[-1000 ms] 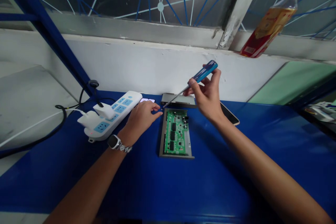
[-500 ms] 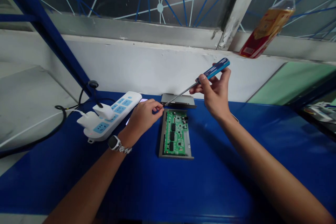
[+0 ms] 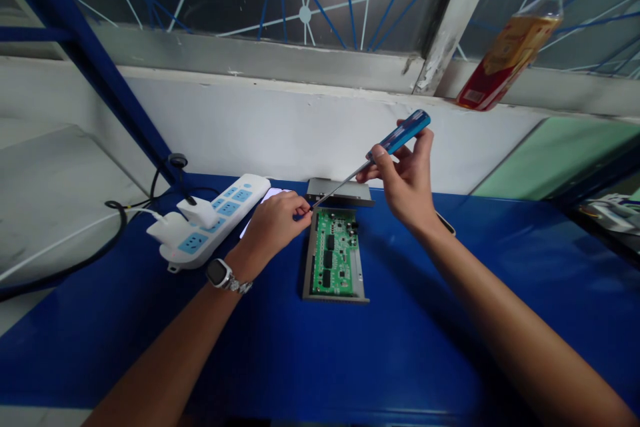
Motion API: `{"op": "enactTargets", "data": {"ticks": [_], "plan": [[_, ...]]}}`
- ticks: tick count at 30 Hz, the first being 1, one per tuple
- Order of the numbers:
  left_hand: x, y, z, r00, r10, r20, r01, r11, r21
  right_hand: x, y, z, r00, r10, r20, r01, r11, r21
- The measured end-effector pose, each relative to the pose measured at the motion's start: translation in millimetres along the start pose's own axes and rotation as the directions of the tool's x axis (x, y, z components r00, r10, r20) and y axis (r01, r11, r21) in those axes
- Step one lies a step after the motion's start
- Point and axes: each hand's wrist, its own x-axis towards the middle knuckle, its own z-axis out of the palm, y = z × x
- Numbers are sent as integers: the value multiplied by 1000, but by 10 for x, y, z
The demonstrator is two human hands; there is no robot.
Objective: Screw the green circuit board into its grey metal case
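My right hand point(image 3: 407, 177) is closed around the blue handle of a screwdriver point(image 3: 403, 133), which slants down to the left. Its tip meets the pinched fingertips of my left hand point(image 3: 283, 217), just above the far left corner of a metal tray. What those fingertips pinch at the tip is too small to make out. In the open metal tray point(image 3: 307, 267) lies a green circuit board point(image 3: 337, 253) with black components. Behind it stands a grey metal cover point(image 3: 345, 190), partly crossed by the screwdriver shaft.
A white power strip point(image 3: 220, 220) with plugs and cables lies left of my left hand, beside a bright-screened phone point(image 3: 273, 195). Part of a dark object point(image 3: 447, 223) shows behind my right wrist. A drink bottle point(image 3: 515, 47) stands on the window ledge above the blue table point(image 3: 320, 360).
My right hand and the screwdriver have shifted slightly left and down. My left hand stays nearly in place, fingertips still at the tip. The tray and board have not moved.
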Motion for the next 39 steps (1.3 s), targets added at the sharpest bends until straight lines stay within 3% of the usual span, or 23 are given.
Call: {"op": "enactTargets", "data": {"ticks": [15,21,24,28,33,39], "plan": [[-22,83,-9,999,49,13,-49,996,71,-38,-159,-45,987,-127,94,134,989,-68],[-21,109,1,996,90,-23,-89,996,28,-22,-198,-58,991,-78,109,77,997,21],[-26,152,38,994,101,-48,-103,994,-33,-17,-216,-70,985,-15,170,3,998,70],[-41,229,137,997,76,-31,-79,988,-136,-13,-246,-120,979,46,199,-53,998,30],[-62,263,265,998,53,-28,-58,976,-211,18,-108,-206,988,36,153,-22,995,-96],[-104,175,373,996,41,84,-31,993,-116,44,128,-235,974,69,218,-26,981,-193]]}}
